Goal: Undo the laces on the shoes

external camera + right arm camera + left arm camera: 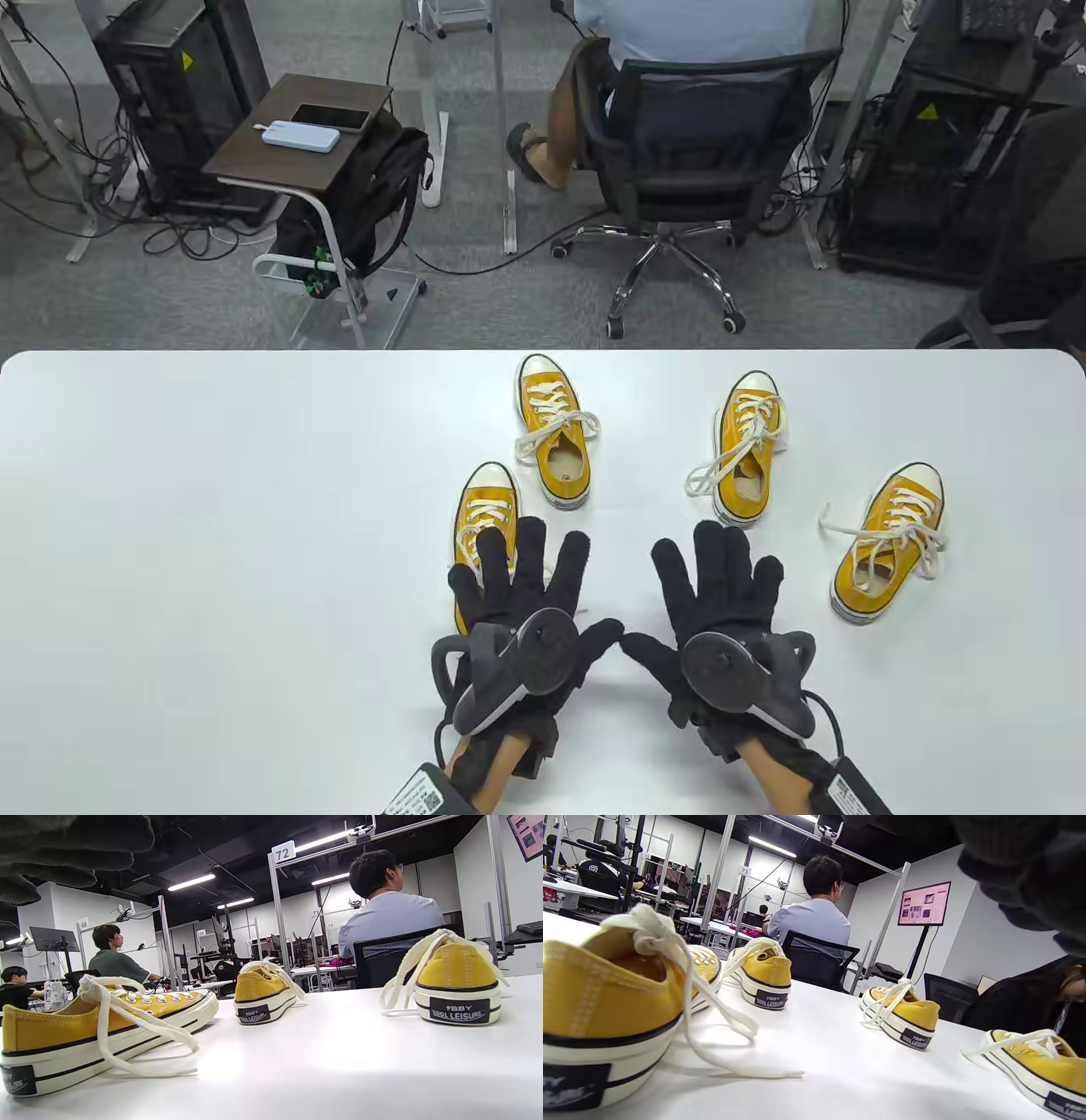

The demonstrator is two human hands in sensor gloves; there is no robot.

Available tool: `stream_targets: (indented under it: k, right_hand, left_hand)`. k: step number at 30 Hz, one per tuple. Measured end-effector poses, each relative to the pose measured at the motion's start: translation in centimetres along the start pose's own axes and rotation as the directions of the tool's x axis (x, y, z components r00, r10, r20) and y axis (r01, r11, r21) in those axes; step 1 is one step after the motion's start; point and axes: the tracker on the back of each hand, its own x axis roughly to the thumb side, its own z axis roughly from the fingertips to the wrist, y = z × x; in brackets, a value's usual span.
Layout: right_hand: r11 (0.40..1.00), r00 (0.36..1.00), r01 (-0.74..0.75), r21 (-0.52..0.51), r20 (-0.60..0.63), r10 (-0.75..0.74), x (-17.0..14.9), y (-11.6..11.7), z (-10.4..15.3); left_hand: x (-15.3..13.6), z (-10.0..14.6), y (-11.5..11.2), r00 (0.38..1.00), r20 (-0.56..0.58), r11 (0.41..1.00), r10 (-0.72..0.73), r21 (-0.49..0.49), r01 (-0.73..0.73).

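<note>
White surface [212,509]: wide bare room left of the hands.
Shoes: four yellow; nearest shoe [485,518] possibly under left hand [530,594].
Laces [556,429]: bows tied.
Grip: left hand and right hand [721,594] both released, fingers spread.

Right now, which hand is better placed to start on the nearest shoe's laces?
Left. The left hand hovers spread-fingered directly over the nearest shoe, partly covering it. The right hand is open over bare table, with no shoe beneath it.

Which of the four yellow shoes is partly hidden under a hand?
The nearest shoe: the left hand covers its heel end. The other three lie uncovered, farther away.
</note>
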Motion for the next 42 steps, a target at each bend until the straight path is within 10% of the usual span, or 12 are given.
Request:
stream_targets:
  k: [14, 25, 36, 42]
  right_hand:
    - [0.999, 0.999, 0.027, 0.027, -0.034, -0.026, -0.6, -0.1, -0.2]
    - [0.998, 0.998, 0.047, 0.051, -0.054, -0.044, -1.1, 0.0, -0.4]
    - [0.995, 0.994, 0.083, 0.057, -0.077, -0.078, -1.8, -0.2, -0.4]
    - [0.993, 0.993, 0.093, 0.072, -0.085, -0.087, -1.9, 0.0, -0.5]
  left_hand:
    - [-0.4, 0.0, 0.4, 0.999, -0.020, 0.999, 0.045, -0.001, -0.046]
    - [-8.0, 0.2, 3.5, 0.934, -0.269, 0.971, 0.233, 0.108, -0.211]
    - [-12.1, -1.5, -1.6, 0.820, -0.571, 0.969, 0.034, -0.184, -0.168]
    - [-11.5, -2.4, -2.5, 0.837, -0.544, 0.998, 0.056, 0.002, -0.066]
